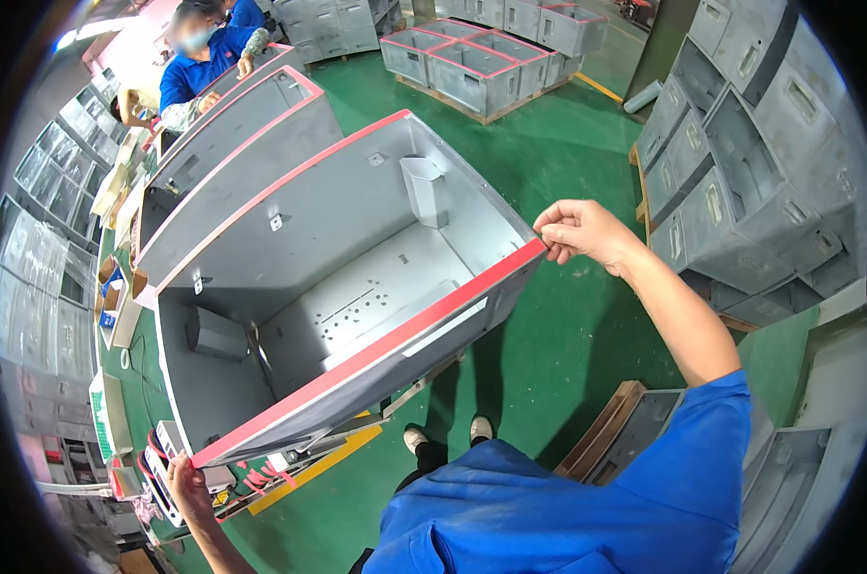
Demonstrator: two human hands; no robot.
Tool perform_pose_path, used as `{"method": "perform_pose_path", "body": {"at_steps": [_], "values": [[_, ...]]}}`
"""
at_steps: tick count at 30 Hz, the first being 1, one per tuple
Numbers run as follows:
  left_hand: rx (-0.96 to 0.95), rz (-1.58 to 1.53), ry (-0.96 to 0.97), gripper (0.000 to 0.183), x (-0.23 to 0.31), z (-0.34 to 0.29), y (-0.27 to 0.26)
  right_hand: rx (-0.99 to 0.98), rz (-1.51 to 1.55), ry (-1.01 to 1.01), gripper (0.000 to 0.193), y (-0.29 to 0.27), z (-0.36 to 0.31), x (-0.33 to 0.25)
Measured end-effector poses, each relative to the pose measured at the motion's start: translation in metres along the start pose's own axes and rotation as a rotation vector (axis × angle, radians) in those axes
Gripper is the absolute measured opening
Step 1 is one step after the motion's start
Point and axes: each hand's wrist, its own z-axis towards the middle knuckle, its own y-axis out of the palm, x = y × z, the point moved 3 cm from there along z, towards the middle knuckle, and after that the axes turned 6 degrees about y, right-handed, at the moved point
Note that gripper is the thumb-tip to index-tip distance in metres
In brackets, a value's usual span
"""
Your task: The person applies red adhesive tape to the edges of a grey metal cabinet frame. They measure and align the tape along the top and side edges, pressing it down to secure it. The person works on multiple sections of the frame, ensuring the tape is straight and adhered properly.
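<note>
An open grey metal cabinet box point(290, 239) lies in front of me with its open side up. Red tape point(376, 349) runs along its near rim, and thinner red strips line the other rims. At the near left corner, my left hand point(188, 490) has its fingers closed on the tape's end. My right hand point(586, 234) pinches the other end at the near right corner, fingers curled. Inside the box are small holes in the bottom panel, a grey bracket point(218, 335) on the left and another bracket point(422, 191) at the far right.
A second red-edged box point(252, 124) stands just beyond, with a co-worker in blue point(208, 62) behind it. Grey boxes point(471, 81) sit on a far pallet. More cabinets point(730, 182) are stacked at right. Small cartons point(118, 297) line the green worktable's left side.
</note>
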Motion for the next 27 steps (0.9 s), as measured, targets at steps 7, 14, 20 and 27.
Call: {"method": "perform_pose_path", "body": {"at_steps": [7,14,20,27], "values": [[-0.033,-0.033,-0.006,0.001,-0.004,0.002,-0.005,0.081,0.179,0.045,0.02,0.015,-0.007,0.009],[-0.026,-0.004,-0.034,0.004,-0.005,0.002,-0.001,0.126,0.273,0.052,0.016,0.017,-0.005,0.019],[0.003,0.007,-0.049,0.003,-0.004,-0.001,-0.004,0.19,0.274,0.015,0.02,0.027,-0.009,0.019],[-0.067,-0.011,-0.033,0.007,-0.005,0.003,0.0,0.251,0.266,-0.026,0.017,0.028,-0.008,0.025]]}}
